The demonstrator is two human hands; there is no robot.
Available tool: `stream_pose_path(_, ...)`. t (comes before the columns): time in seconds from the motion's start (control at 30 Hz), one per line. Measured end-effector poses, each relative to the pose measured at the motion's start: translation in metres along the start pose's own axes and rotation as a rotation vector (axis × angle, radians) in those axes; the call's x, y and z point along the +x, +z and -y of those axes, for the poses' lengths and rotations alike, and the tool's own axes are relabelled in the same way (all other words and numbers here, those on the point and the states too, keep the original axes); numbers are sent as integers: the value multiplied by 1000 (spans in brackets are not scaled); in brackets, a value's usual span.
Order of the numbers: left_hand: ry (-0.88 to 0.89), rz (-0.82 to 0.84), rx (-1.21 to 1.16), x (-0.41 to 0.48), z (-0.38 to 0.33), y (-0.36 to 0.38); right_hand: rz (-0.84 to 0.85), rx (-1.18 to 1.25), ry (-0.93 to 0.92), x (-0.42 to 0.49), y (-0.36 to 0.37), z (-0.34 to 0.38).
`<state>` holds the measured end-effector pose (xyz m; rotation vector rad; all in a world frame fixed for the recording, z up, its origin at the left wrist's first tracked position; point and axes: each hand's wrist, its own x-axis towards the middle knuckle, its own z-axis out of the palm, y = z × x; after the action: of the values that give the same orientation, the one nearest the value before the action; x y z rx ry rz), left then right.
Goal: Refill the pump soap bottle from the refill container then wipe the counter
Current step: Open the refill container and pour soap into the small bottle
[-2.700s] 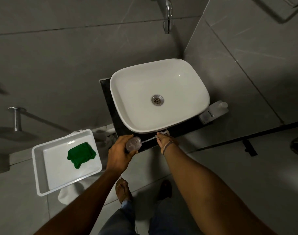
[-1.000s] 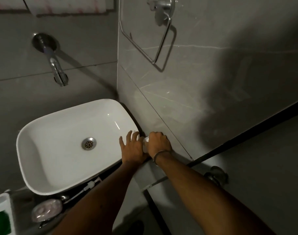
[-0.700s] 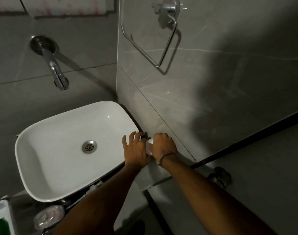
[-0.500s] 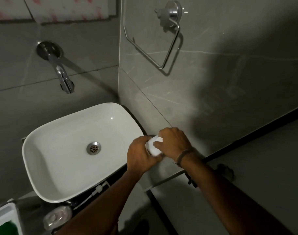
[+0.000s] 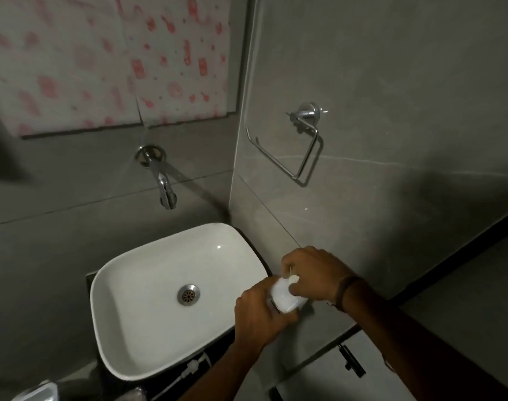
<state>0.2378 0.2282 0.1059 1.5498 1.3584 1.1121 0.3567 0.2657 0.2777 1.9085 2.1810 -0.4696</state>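
Note:
A white refill container (image 5: 284,298) is held in the air just right of the white sink basin (image 5: 148,287). My left hand (image 5: 260,315) grips its lower body from below. My right hand (image 5: 315,274) is closed over its top, where a small white cap shows. The pump with its thin tube (image 5: 193,367) lies on the dark counter below the basin's front edge. Only a blurred sliver of the clear soap bottle (image 5: 132,396) shows at the bottom edge.
A chrome tap (image 5: 164,188) sticks out of the wall above the basin. A chrome towel ring (image 5: 294,146) hangs on the right wall. A corner of the white tray (image 5: 40,393) shows at the bottom left. A dark counter edge (image 5: 348,332) runs under my right forearm.
Both hands left the soap bottle and pump at the counter's front, reached right of the basin, took the white container and lifted it. The view tilted up toward the wall.

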Motion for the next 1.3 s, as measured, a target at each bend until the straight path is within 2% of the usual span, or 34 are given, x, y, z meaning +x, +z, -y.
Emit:
stream_pose_path(0.07,-5,-27,38,0,-6,-4,11,46,-31,-4,-6,-1)
stream_pose_path(0.2,-2,-40,74,-2,-16,-7,-36,-50,36,-6,-7,4)
stream_pose_path(0.33,-35,-48,61,-5,-20,-7,-21,64,-93,-13,-11,4)
stream_pose_path(0.47,-39,-67,106,-7,-16,-8,-37,-13,16,-16,-10,9)
stream_pose_path(0.63,-28,-99,87,-9,-14,-9,16,136,-103,-20,-9,3)
stream_pose_path(0.77,-29,-98,94,-9,-14,-10,7,41,-8,-17,-10,6)
stream_pose_path(0.93,-52,-100,89,-8,-13,-10,-26,174,-110,-20,-6,1)
stream_pose_path(1.07,-47,-96,106,-8,-13,-9,-46,73,-47,-14,-2,2)
stream_pose_path(1.2,-34,-94,96,-7,-14,-9,-56,208,-129,-12,3,-4)
stream_pose_path(1.3,-28,-91,95,-6,-13,-8,-44,123,-49,-10,5,-7)
